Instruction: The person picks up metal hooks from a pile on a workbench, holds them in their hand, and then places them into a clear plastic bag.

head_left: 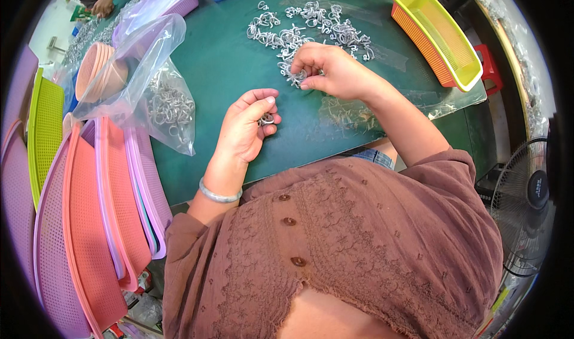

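Small silvery metal rings [296,39] lie in a loose, scattered heap on the green tabletop [215,64]. At the near edge of that heap, my right hand [330,71] pinches at a ring with thumb and fingertips. My left hand [251,121] is to the left and nearer to me, its fingers curled around a few metal rings [265,119] that show between thumb and fingers. A pale bangle circles the left wrist. Part of what the left hand holds is hidden by the fingers.
A clear plastic bag [173,109] of similar rings sits left, beside stacked pinkish cups [98,70]. Nested pink and purple perforated baskets [95,219] crowd the left side. A yellow-and-orange basket [439,37] stands far right, a fan [526,207] near right. Another person's hand [104,4] shows far left.
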{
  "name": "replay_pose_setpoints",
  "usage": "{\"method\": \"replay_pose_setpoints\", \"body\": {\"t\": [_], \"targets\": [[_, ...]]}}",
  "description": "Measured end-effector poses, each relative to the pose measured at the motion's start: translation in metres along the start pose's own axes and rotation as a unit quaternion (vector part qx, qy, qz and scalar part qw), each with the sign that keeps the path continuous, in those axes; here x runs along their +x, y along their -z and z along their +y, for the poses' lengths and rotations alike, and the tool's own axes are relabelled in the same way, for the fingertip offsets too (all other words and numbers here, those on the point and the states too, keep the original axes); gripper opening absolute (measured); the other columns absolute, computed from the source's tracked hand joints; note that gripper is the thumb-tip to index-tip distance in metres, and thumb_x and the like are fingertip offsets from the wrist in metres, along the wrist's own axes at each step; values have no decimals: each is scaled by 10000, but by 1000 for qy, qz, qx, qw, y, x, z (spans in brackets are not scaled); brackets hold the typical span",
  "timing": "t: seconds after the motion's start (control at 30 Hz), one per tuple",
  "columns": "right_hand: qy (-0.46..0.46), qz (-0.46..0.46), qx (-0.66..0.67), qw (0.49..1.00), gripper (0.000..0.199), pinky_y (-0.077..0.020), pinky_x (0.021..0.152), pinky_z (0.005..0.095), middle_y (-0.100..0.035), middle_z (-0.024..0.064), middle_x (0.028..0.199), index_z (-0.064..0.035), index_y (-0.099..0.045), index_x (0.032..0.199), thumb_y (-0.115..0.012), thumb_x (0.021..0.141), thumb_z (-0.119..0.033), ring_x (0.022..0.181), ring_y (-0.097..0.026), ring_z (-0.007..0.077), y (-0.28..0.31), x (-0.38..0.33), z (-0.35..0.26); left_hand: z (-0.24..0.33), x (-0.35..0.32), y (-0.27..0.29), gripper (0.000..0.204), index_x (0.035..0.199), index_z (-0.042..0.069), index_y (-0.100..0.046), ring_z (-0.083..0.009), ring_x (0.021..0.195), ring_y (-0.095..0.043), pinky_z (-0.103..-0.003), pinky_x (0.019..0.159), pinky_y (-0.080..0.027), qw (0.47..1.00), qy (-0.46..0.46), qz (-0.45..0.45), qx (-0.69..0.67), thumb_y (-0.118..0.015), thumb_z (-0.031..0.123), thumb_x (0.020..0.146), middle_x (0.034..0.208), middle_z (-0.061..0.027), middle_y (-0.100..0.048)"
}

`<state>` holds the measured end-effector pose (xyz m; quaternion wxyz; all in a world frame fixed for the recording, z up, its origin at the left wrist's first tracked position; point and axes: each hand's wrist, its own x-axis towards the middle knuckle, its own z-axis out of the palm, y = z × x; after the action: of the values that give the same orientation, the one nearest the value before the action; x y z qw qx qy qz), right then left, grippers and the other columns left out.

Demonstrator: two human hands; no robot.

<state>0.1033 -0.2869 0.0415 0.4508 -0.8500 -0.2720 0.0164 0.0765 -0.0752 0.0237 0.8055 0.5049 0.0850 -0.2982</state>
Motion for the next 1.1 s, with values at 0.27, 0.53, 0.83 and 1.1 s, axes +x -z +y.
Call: {"method": "replay_pose_setpoints", "body": {"t": [0.27, 0.53, 0.83, 1.1], "targets": [[-30, 20, -116, 993, 142, -464, 685, 331, -601, 114, 809, -14, -594, 860, -596, 719, -31, 777, -575, 259, 2, 0, 6, -1, 7, -3, 166, 969, 30, -548, -98, 576, -504, -199, 474, -385, 996, -40, 19, 81, -561, 97, 818, 710, -15, -527], [19, 8, -278, 960, 104, -442, 735, 382, -578, 105, 839, -68, -619, 782, -582, 692, -106, 862, -544, 285, -12, -1, -1, 5, 35, -19, 131, 823, -1, -618, -93, 533, -485, -223, 509, -400, 790, -229, 105, 558, -604, 116, 765, 620, -15, -554], [-8, 46, -120, 992, 47, -429, 641, 331, -534, 90, 711, -31, -558, 748, -582, 714, -55, 709, -528, 250, 2, -8, -8, 18, 21, 13, 44, 768, 36, -606, -93, 581, -499, -208, 540, -403, 974, -170, 66, 131, -591, 74, 784, 687, -5, -553], [-170, 72, 305, 934, 46, -428, 549, 224, -575, -4, 685, -27, -593, 777, -616, 765, -64, 616, -528, 79, -5, -6, -10, 6, 7, 8, 77, 825, 12, -600, -76, 604, -491, -212, 546, -392, 784, -359, 110, 494, -610, 49, 759, 680, -10, -534]]}}
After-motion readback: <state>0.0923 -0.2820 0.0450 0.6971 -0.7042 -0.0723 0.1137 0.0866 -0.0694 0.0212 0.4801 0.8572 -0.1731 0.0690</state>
